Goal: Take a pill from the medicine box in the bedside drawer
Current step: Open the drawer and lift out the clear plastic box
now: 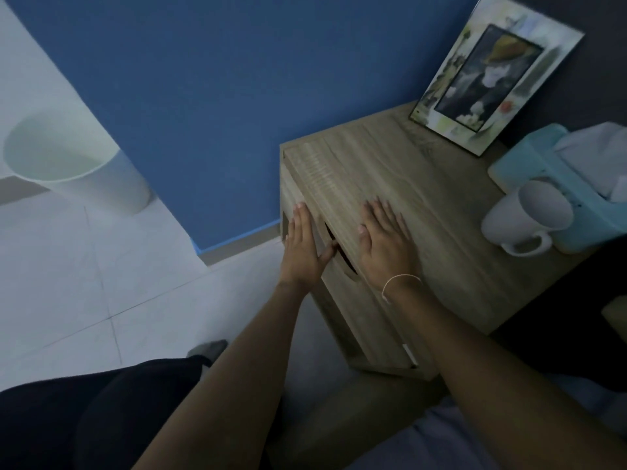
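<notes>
A: Where do the hands stand?

B: The left hand point(303, 247) lies flat against the drawer front point(342, 293) of the bedside cabinet point(407, 184), thumb at the dark cut-out handle point(339, 247). The right hand point(386, 245) rests flat on the cabinet top. Both are open, grasping nothing.

A: And the medicine box?

B: Not visible; presumably inside, since the drawer looks shut.

A: Risks?

B: A hard pull could jolt the cabinet, and the white mug point(529, 218) near the edge, beside the teal tissue box point(556, 184), might shift. The leaning picture frame point(492, 79) could topple too.
</notes>
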